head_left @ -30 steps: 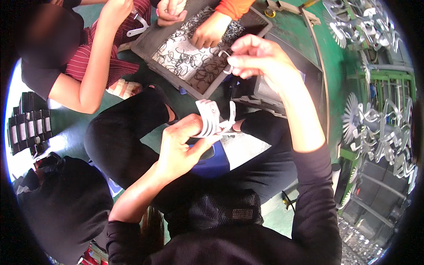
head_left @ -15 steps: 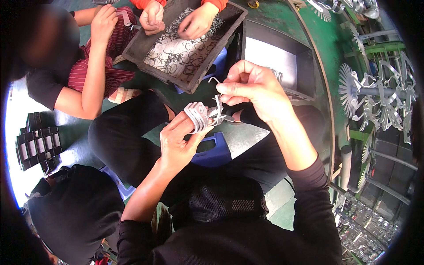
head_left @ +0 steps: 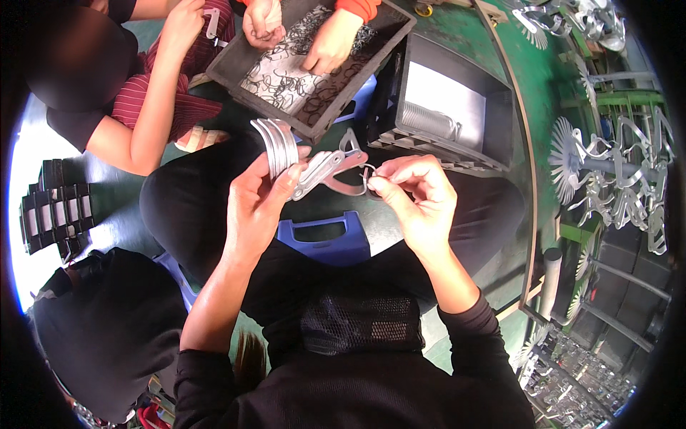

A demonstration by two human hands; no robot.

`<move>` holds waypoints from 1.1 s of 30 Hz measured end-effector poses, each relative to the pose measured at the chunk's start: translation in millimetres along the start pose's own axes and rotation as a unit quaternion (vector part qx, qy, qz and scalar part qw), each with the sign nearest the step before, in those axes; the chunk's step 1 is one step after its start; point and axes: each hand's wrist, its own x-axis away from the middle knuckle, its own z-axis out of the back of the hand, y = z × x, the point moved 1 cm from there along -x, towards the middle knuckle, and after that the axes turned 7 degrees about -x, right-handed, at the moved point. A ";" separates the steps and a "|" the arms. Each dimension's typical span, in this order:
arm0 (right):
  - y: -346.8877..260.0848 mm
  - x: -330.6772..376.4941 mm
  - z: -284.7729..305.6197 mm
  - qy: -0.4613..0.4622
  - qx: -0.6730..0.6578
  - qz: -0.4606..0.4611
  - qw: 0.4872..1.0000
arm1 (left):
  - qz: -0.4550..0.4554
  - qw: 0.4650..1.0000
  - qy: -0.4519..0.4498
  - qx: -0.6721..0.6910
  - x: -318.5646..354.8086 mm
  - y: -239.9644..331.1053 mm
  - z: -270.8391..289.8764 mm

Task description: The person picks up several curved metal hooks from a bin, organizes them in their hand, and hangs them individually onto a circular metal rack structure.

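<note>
My left hand [head_left: 251,207] is closed around a stack of curved silver metal brackets [head_left: 277,146], fanned out above the fingers. From the same grip, a flat jointed part [head_left: 319,174] points right and ends in an open loop. At that loop, my right hand [head_left: 421,204] pinches a small bent wire hook [head_left: 367,174] between thumb and fingertips. The hook touches or lies very close to the loop's end; the fingers partly cover it.
A black crate [head_left: 493,107] at far right holds a row of curved metal pieces. Beside it, a tray [head_left: 325,129] of loose wire hooks has a co-worker's hands [head_left: 330,46] in it. A blue stool [head_left: 357,239] stands below my hands; racks of metal parts [head_left: 629,154] line the right.
My right hand has come down with the wire hook to the loop's end. My left hand has shifted left, and its metal pieces have turned, with the loop now pointing right.
</note>
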 end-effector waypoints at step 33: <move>56.9 -166.7 -0.4 -0.324 0.506 0.065 0.797 | -0.158 0.968 -0.097 -0.167 -14.3 -11.1 13.9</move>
